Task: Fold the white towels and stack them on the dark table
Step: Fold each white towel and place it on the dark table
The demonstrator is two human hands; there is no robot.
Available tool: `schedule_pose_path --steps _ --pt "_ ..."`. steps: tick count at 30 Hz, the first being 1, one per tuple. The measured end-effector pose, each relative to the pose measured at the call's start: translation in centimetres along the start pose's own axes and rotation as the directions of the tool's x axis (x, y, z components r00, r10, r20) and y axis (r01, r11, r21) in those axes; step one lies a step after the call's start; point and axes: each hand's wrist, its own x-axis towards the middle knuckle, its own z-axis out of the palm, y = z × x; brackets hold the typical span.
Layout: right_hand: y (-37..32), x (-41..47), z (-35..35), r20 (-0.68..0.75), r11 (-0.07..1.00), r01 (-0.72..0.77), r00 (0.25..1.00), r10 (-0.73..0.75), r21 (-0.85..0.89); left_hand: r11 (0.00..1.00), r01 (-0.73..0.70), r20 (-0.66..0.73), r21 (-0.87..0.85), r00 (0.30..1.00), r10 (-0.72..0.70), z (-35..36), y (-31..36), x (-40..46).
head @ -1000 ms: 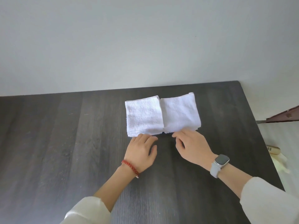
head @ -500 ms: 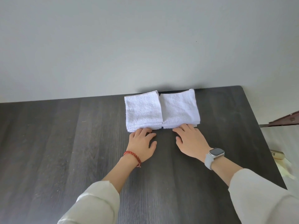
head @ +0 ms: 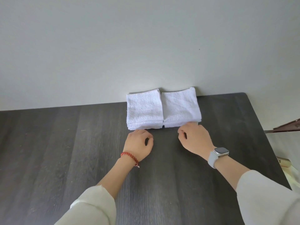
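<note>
White towels (head: 164, 109) with a nubbly terry weave lie on a dark grey table (head: 65, 151) (streaked wood grain). Red bead bracelet (head: 129, 157), pale grey watch (head: 217, 155), cream sleeves (head: 90, 208), grey-white wall (head: 129, 46).

Before me: two stacks of folded white towels (head: 144, 109) (head: 181, 107), one dark table (head: 65, 151), my two hands (head: 138, 142) (head: 194, 138).

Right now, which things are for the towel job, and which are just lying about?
For the job:
left towel stack
right towel stack
dark table
left hand and right hand, both at the stacks' near edge

Just lying about:
paper roll beside the table on the right
brown board beyond the table's right edge
</note>
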Motion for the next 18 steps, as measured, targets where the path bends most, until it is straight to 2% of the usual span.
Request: schedule_pose_path --steps 2,4,5,6,7,8,9,12,18 --pt "0.4 -0.7 -0.5 -0.206 0.961 -0.153 0.958 0.201 0.229 0.957 0.19 -0.188 -0.221 0.954 -0.233 -0.6 -0.1 -0.8" --pt "1.2 -0.6 -0.6 -0.287 0.79 -0.268 0.829 0.481 0.551 0.827 0.331 -0.29 -0.454 0.823 -0.488 -1.2 -0.2 -0.8" --pt "1.6 -0.1 -0.6 -0.22 0.64 -0.304 0.764 0.606 0.706 0.732 0.369 -0.264 -0.573 0.762 -0.591 -1.4 -0.4 -0.5" --pt "1.9 0.4 -0.6 -0.095 0.46 -0.331 0.72 0.688 0.824 0.621 0.393 -0.197 -0.679 0.717 -0.669 -1.5 -0.5 -0.1" --pt "2.1 0.9 -0.4 0.032 0.281 -0.331 0.697 0.717 0.901 0.516 0.402 -0.117 -0.756 0.693 -0.712 -1.7 -0.5 0.4" --pt "2.3 1.4 -0.3 0.115 0.171 -0.329 0.694 0.711 0.929 0.448 0.401 -0.059 -0.799 0.69 -0.722 -1.7 -0.6 0.9" --pt "2.5 1.9 -0.1 0.155 0.143 -0.344 0.706 0.691 0.928 0.415 0.397 -0.021 -0.819 0.701 -0.713 -1.7 -0.6 1.4" --pt "2.3 2.6 0.2 0.212 0.173 -0.403 0.744 0.634 0.899 0.394 0.395 0.04 -0.83 0.747 -0.664 -1.8 0.0 2.3" --pt "1.8 3.0 0.5 0.249 0.158 -0.426 0.748 0.615 0.891 0.391 0.42 0.093 -0.819 0.77 -0.631 -1.9 0.6 2.7"
